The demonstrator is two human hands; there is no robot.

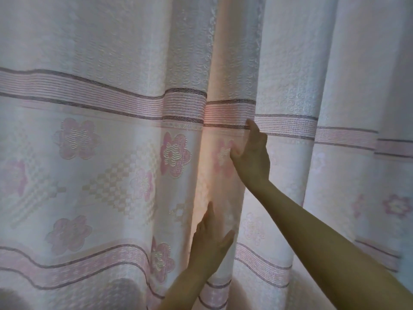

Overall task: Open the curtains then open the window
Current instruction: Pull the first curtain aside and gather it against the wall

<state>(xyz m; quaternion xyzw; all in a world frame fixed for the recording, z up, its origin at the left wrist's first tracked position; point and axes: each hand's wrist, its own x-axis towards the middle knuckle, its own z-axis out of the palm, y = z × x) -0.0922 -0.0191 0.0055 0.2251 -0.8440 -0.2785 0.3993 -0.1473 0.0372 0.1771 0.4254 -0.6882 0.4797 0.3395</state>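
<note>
Almost nothing of the room itself shows, for hanging fabric fills the view from edge to edge. No wall, floor or furniture can be made out. Daylight comes from behind, glowing warm and peach-toned through a vertical strip near the middle, while the areas to either side sit in cooler, dimmer grey-white tones. A soft dark shadow (125,289) lies low at the left.

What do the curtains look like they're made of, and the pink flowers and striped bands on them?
Curtains: seemingly a thin woven fabric with a matte, embossed texture; it hangs in soft folds and light glows through near the hands. Flowers: apparently woven in, jacquard style, with ribbed thread lines and slight sheen. Striped bands: fine pink and dark threads; fibre type unclear.
</note>
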